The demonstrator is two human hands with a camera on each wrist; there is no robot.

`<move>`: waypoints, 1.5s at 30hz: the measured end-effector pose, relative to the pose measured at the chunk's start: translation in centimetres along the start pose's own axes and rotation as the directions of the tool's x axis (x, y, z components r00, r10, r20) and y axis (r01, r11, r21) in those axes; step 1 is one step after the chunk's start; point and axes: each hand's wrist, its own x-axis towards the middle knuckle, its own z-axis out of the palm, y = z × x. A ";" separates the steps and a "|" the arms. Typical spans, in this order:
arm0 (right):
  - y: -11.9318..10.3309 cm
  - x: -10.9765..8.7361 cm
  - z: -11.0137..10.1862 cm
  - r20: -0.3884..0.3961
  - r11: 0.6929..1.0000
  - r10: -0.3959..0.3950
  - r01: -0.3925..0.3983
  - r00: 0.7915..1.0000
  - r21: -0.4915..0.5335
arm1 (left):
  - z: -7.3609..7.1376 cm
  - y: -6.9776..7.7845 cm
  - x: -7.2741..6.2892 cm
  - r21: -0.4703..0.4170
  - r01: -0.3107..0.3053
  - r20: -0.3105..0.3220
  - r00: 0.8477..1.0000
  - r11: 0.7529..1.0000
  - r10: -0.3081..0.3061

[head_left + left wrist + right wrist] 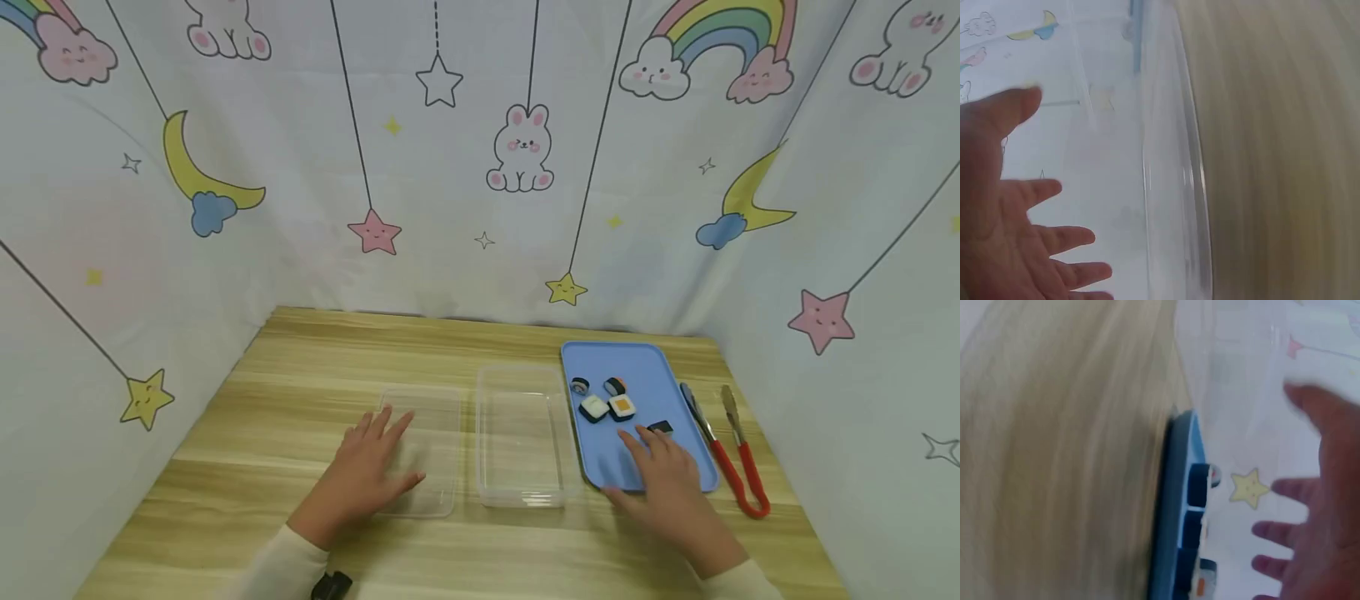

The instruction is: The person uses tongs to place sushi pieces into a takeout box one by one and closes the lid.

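My left hand (363,471), fingers spread and holding nothing, is over the left part of a clear flat lid (438,458). To the lid's right sits a clear plastic box (484,450). Over the near right part of a blue tray (652,371) is my right hand (663,483), its fingers loosely extended and nothing in them. The tray carries several small sushi pieces: a white-topped one (594,407), one with an orange square (622,407) and two small rolls (615,386). A dark piece (660,427) lies just beyond the right fingertips, partly hidden.
Metal tongs with red handles (729,473) lie spread on the wooden table (322,350), right of the tray. A printed curtain (450,275) encloses the back and both sides. A small black object (332,585) shows by the left sleeve.
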 end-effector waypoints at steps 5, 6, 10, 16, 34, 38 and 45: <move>0.1 -0.1 0.1 -0.138 0.993 0.079 -0.066 0.987 0.099 | 1.3 2.9 1.8 -0.420 0.078 0.012 0.997 0.904 -0.081; 0.3 -0.1 0.1 -0.150 0.989 0.107 -0.089 0.983 0.120 | 1.8 3.5 2.2 -0.475 0.092 0.017 0.995 0.875 -0.095; 1.7 -0.4 -0.3 -0.212 0.968 0.216 -0.180 0.953 0.174 | 3.6 5.3 3.5 -0.598 0.121 0.053 0.992 0.793 -0.111; 6.7 -1.6 -1.8 -0.212 0.882 0.463 -0.424 0.861 0.203 | 5.2 6.6 4.3 -0.656 0.127 0.066 0.992 0.744 -0.111; 14.6 -1.5 -1.0 0.022 0.757 0.635 -0.628 0.772 0.182 | 6.1 6.5 4.4 -0.759 0.062 0.027 0.998 0.649 -0.064; 14.5 -1.3 -0.9 0.010 0.739 0.658 -0.649 0.753 0.180 | 6.0 6.4 4.4 -0.757 0.070 0.035 0.997 0.650 -0.067; 14.3 -2.5 -1.3 -0.061 0.690 0.707 -0.668 0.705 0.278 | 6.1 6.3 4.3 -0.740 0.075 0.042 0.997 0.668 -0.065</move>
